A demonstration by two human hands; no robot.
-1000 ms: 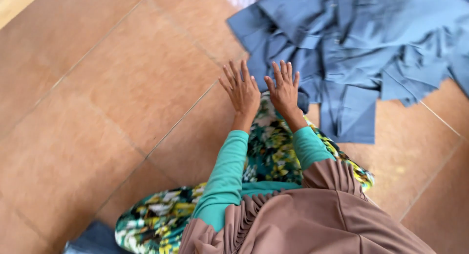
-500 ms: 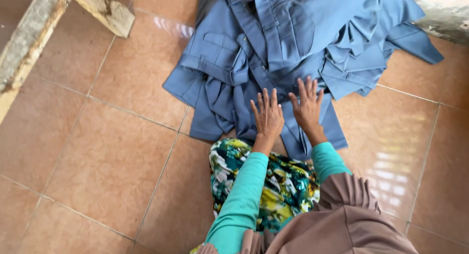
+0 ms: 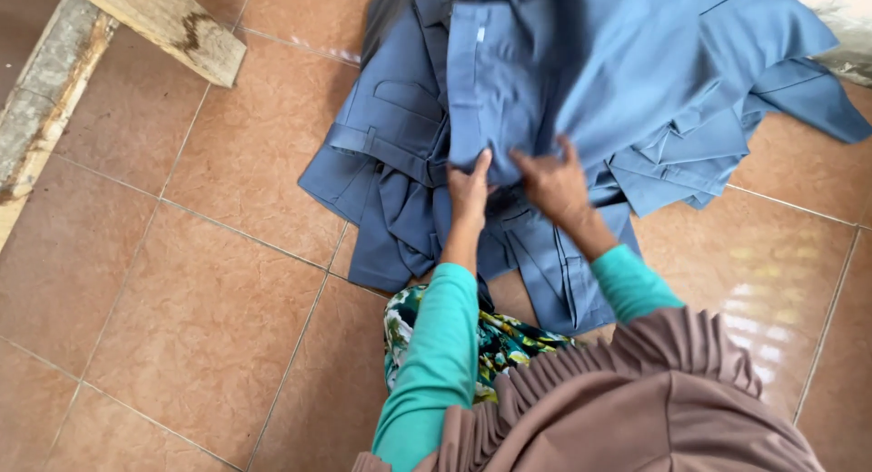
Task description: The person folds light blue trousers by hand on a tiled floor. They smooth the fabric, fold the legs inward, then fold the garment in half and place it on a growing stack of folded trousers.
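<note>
I see a pile of garments (image 3: 581,99), all in one plain grey-blue colour, with darker blue in the folds. The floor (image 3: 182,281) has terracotta-orange tiles with a faint cloudy pattern and thin pale lines between them. The sleeves (image 3: 436,354) I see are plain turquoise-green. The skirt (image 3: 500,345) has a floral pattern in green, yellow, white and black. The pleated cloth (image 3: 654,408) is plain dusty brown-pink. The wooden plank (image 3: 163,22) is pale beige with a dark stain.
</note>
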